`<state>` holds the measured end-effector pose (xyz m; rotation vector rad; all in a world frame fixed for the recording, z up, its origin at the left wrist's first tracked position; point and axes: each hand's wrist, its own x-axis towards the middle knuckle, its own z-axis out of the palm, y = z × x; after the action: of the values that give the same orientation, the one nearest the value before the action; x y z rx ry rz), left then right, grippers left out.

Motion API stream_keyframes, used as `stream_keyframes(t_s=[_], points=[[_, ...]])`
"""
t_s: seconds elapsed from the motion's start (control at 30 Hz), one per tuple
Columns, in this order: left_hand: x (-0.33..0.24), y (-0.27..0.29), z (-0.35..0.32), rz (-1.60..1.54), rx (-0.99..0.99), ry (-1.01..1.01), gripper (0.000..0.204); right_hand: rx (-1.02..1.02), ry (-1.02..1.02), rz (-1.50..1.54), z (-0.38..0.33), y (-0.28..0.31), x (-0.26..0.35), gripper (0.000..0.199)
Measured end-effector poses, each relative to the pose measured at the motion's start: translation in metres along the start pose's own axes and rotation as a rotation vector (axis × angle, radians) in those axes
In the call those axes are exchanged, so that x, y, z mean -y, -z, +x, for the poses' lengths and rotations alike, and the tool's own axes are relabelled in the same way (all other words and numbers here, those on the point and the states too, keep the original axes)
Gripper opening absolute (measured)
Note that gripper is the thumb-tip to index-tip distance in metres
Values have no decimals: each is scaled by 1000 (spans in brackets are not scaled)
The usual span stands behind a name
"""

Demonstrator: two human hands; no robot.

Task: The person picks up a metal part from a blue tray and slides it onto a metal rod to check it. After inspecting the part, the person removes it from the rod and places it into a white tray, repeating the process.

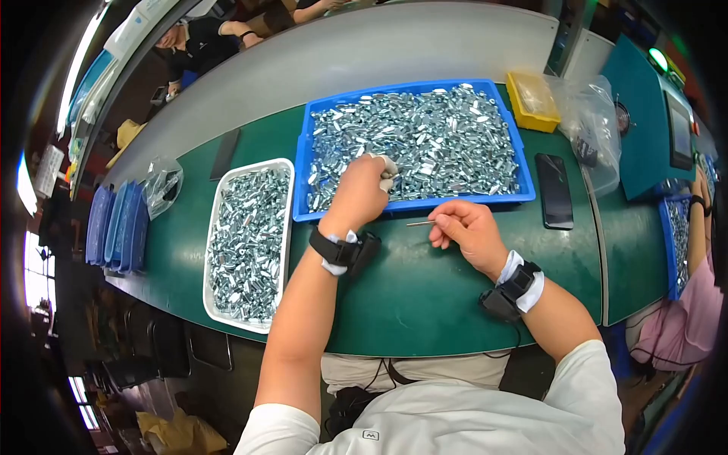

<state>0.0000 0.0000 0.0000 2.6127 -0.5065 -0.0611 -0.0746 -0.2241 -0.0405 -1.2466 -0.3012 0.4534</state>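
Note:
My left hand (362, 188) reaches over the front rim of a large blue tray (470, 200) heaped with small shiny metal parts (444, 140). Its fingers, with pale coverings on some tips, are curled down at the parts; what they pinch, if anything, is hidden. Just in front of the tray, my right hand (474, 235) is closed on a thin metal rod (418, 224) between thumb and fingers. The rod points left, roughly level above the green table (409, 303). To the left, a white tray (286, 243) holds many more small metal parts.
A black phone (554, 191) lies right of the blue tray, near a yellow box (533, 102) and clear plastic bag (595, 125). Blue bins (125, 227) stand far left. A grey partition (425, 42) runs behind. Another person's arm (698, 220) is at a small blue tray on the right.

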Motion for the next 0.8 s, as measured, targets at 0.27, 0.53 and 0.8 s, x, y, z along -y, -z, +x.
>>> stream_keyframes(t_s=[0.27, 0.53, 0.8], points=[[-28, -1, -46, -465, -252, -112, 14, -293, 155, 43, -3, -4, -2, 17], [-18, -16, -60, -1173, -67, 74, 17, -364, 171, -2, 6, -14, -1, 19], [-7, -16, -47, -615, -145, -187, 16, -324, 272, -226, 13, -6, -8, 20]])
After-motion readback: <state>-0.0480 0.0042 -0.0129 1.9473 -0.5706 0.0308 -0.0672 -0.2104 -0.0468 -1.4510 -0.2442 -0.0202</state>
